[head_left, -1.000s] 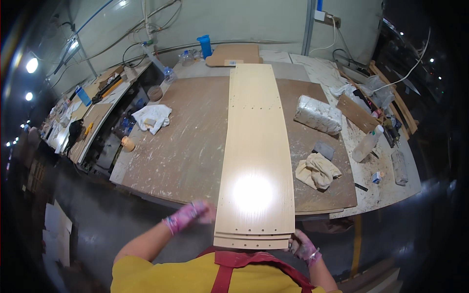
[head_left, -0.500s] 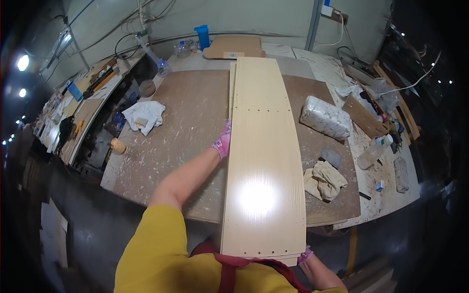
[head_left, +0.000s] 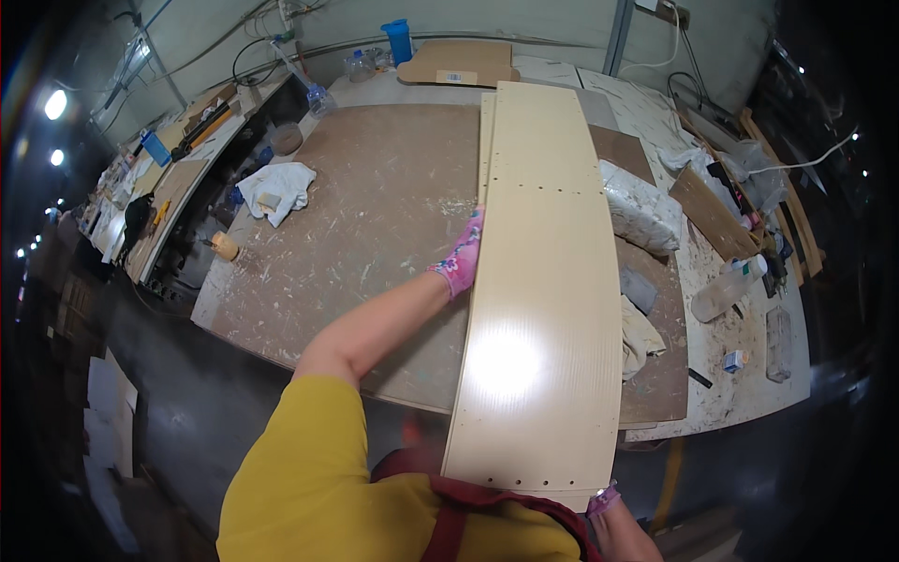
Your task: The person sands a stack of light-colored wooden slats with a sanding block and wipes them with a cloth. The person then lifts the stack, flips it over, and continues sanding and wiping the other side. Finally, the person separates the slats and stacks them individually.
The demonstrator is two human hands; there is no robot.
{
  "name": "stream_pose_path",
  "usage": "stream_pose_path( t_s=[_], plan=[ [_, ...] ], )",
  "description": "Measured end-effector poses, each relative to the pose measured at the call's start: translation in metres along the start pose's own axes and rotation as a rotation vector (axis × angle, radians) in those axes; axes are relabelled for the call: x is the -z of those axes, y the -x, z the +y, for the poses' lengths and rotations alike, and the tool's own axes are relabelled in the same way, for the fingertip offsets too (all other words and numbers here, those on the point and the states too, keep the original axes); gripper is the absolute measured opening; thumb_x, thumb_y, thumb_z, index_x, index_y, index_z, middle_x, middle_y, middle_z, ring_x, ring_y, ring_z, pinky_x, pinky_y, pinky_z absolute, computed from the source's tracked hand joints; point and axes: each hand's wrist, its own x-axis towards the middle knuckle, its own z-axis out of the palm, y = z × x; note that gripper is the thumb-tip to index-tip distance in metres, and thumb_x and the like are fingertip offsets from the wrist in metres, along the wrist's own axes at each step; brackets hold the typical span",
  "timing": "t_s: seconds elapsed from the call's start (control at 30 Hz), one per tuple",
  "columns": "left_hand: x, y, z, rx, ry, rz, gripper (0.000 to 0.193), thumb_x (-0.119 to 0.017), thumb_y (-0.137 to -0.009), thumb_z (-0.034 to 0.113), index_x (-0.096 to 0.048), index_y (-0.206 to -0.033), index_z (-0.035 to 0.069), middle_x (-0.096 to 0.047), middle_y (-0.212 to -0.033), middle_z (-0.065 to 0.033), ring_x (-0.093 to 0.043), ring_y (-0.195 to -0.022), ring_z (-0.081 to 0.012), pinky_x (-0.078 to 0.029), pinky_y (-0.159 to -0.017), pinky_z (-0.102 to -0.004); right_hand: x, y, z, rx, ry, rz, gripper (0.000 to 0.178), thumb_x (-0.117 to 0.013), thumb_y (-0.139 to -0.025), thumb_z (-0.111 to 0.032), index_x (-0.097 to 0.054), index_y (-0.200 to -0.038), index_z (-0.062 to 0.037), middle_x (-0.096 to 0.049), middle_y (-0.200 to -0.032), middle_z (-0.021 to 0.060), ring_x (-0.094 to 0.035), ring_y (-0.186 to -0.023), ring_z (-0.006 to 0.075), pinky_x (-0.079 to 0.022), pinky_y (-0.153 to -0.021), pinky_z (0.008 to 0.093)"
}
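A long pale wooden panel (head_left: 538,281) with one curved edge and small drilled holes lies lengthwise in front of me, its near end against my body. Beneath it the edge of a second pale board (head_left: 486,140) shows on the left side. My left hand (head_left: 463,258), in a pink patterned glove, grips the stacked panels by their left edge, fingertips hidden under the wood. Down at the near right corner, my right hand (head_left: 604,500), gloved the same way, holds the panels too; most of its fingers are hidden.
A scuffed brown board (head_left: 356,225) covers the worktable. On it are a white cloth (head_left: 278,192), a wrapped block (head_left: 641,208) and a beige cloth (head_left: 640,339). A clear bottle (head_left: 729,290) and a cardboard tray (head_left: 716,211) stand to the right. Farther back are a blue cup (head_left: 398,42) and flat cardboard box (head_left: 459,64).
The panels have shifted to the right with both hands on them, now covering part of the wrapped block and the beige cloth. My view has moved slightly as well.
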Motion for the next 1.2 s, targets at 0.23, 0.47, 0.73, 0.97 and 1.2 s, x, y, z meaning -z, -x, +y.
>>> stream_pose_path(
  t_s=[0.23, 0.47, 0.73, 0.97, 1.2],
  plan=[
    [-0.028, -0.008, 0.0, -0.046, 0.093, 0.015, 0.073, -0.051, -0.099, 0.049, -0.029, -0.152, 0.004, -0.036, -0.153, -0.0144, -0.038, -0.138, -0.0268, -0.034, -0.113, -0.0366, 0.051, 0.046, -0.005, -0.066, -0.015, 0.107, 0.037, -0.047, -0.102, -0.028, -0.059, -0.124, -0.0009, -0.067, -0.11, 0.0086, -0.064, -0.097, 0.0205, -0.051, -0.087, 0.0342],
    [-0.122, 0.094, 0.082, -0.885, -1.067, -0.449, 0.071, -0.052, -0.089, 0.048, -0.044, -0.143, 0.002, -0.033, -0.151, -0.0235, -0.032, -0.14, -0.0399, -0.022, -0.117, -0.0496, 0.072, 0.055, -0.02, -0.089, 0.014, 0.14, 0.037, -0.046, -0.102, -0.028, -0.059, -0.123, -0.0002, -0.068, -0.11, 0.0085, -0.065, -0.097, 0.0199, -0.051, -0.087, 0.0337],
    [-0.097, 0.119, 0.024, -0.971, -1.115, -0.494, 0.063, -0.051, -0.09, 0.044, -0.051, -0.137, 0.002, -0.043, -0.146, -0.0237, -0.036, -0.138, -0.0392, -0.022, -0.117, -0.0508, 0.028, 0.04, -0.046, -0.03, 0.096, 0.211, 0.038, -0.044, -0.103, -0.028, -0.06, -0.123, 0.0006, -0.068, -0.11, 0.0084, -0.065, -0.097, 0.0192, -0.051, -0.088, 0.0332],
    [-0.033, 0.132, 0.037, -1.0, -0.945, -0.37, 0.056, -0.054, -0.092, 0.036, -0.05, -0.14, 0.007, -0.045, -0.146, -0.0156, -0.037, -0.139, -0.034, -0.025, -0.117, -0.0467, -0.03, 0.053, -0.083, 0.089, 0.068, 0.277, 0.039, -0.045, -0.103, -0.03, -0.063, -0.118, 0.0016, -0.069, -0.107, 0.0078, -0.064, -0.094, 0.016, -0.051, -0.086, 0.0309],
    [0.098, 0.162, -0.013, -0.917, -0.698, -0.048, 0.052, -0.045, -0.094, 0.021, -0.046, -0.144, 0.006, -0.04, -0.151, -0.0167, -0.034, -0.142, -0.0344, -0.025, -0.118, -0.0441, -0.175, 0.074, -0.145, 0.353, 0.707, 0.435, 0.036, -0.057, -0.097, -0.032, -0.063, -0.089, 0.0029, -0.056, -0.072, -0.0002, -0.047, -0.07, 0.0083, -0.039, -0.063, 0.0262]
  ],
)
